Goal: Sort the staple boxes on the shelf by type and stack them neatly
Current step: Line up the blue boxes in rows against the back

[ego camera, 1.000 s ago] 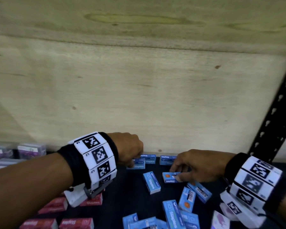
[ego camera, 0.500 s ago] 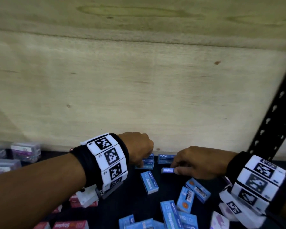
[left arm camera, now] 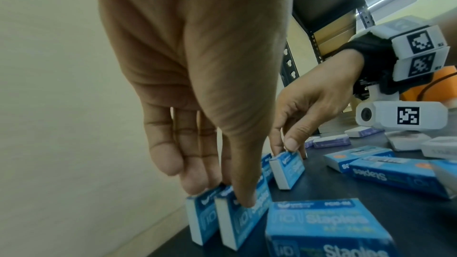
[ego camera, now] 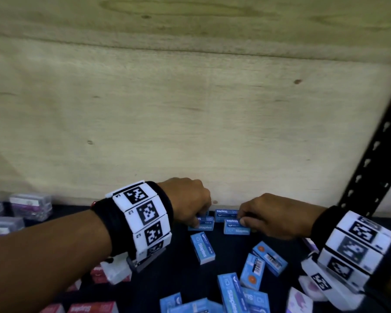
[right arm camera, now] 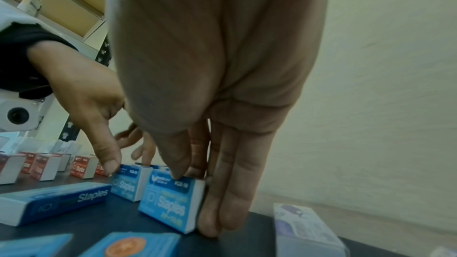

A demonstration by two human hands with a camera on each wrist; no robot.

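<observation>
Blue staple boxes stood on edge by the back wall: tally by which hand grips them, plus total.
Left hand grips: 2, the front box and the rear box
Right hand pinches: 1, the near box
Gripped by neither: 1, the back box
Total: 4

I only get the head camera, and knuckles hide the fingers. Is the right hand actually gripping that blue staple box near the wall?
Observer: Yes. In the right wrist view, the right hand pinches the upright blue cardboard staple box, thumb on its top edge and fingers down beside its white end.
Operator: And the left hand?
Observer: The left wrist view shows the left hand holding a pair of blue boxes between thumb and fingertips. They stand on edge, side by side.
Operator: Red ones?
Observer: The red cardboard staple boxes stand in a row.
</observation>
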